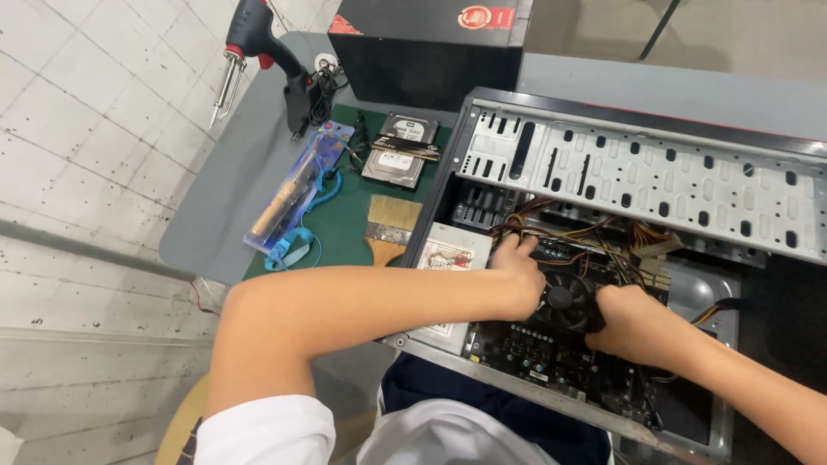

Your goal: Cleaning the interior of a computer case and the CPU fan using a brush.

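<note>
An open computer case (637, 164) lies on its side on the grey table (215, 198), its circuit board (551, 353) facing up. On that board sits a black cooling fan (564, 301). The left hand (517, 275) and right hand (633, 323) both clasp the fan's sides.

both hands (517, 271) (633, 323) curled, palms down
</note>
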